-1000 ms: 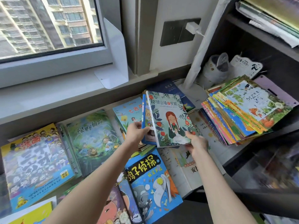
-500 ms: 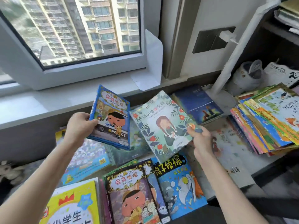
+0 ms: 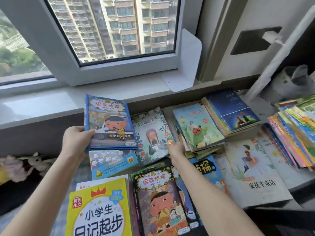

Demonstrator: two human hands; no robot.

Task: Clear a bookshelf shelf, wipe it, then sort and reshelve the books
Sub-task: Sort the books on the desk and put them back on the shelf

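Children's books lie spread over a low surface under a window. My left hand [image 3: 76,138] grips the left edge of a thin blue-bordered detective book [image 3: 109,121] and holds it tilted up above the other books. My right hand [image 3: 176,149] pinches the lower right corner of a green floral book with a red-haired girl on the cover [image 3: 151,135]. That book lies low and nearly flat, between the blue detective book and a leaning pile topped by a light blue flower book [image 3: 196,125]. What lies under the floral book is hidden.
A white bookend [image 3: 185,63] stands on the window sill [image 3: 42,106]. A dark blue book [image 3: 233,111] tops a stack behind; a fanned stack [image 3: 293,133] lies right. A yellow workbook [image 3: 97,210], a black-bordered detective book [image 3: 158,201] and a white fairy-tale book [image 3: 252,171] lie nearer. Plush toys [image 3: 25,167] sit left.
My left hand has lifted the blue detective book away to the left. My right hand has carried the floral book left and lowered it nearly flat. The view has swung left.
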